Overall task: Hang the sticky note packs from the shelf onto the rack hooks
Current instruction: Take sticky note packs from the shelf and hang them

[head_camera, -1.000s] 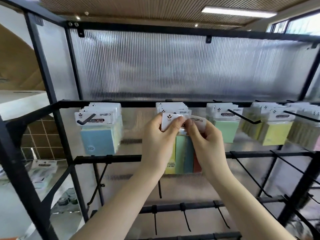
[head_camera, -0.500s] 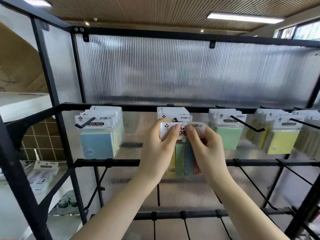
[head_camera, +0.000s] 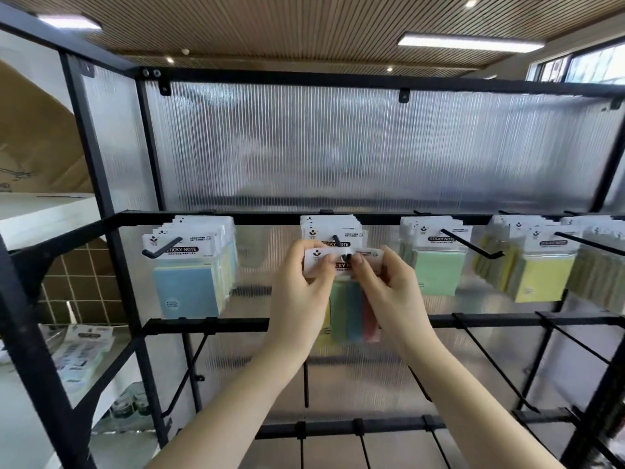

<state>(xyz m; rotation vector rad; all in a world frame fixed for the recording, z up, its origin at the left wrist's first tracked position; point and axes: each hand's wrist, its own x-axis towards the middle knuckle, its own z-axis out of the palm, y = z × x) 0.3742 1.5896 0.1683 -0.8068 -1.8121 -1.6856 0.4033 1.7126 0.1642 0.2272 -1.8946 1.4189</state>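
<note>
A sticky note pack (head_camera: 351, 309) with green, blue and red strips hangs in front of the rack's second hook (head_camera: 340, 247). My left hand (head_camera: 301, 292) pinches the left end of its white header card and my right hand (head_camera: 385, 292) pinches the right end. The card's hole sits at the hook's tip, which shows dark between my fingertips. Behind it several more packs (head_camera: 329, 228) hang on the same hook. More loose packs (head_camera: 84, 350) lie on the shelf at the lower left.
Blue packs (head_camera: 189, 265) hang on the left hook, green packs (head_camera: 436, 258) and yellow packs (head_camera: 541, 269) on hooks to the right. Bare black hooks (head_camera: 487, 360) stick out from the lower rails. A black frame post (head_camera: 101, 211) stands at the left.
Both hands have brought the pack slightly up and onto the hook's tip; the camera has tilted a little, so the rack sits lower in view.
</note>
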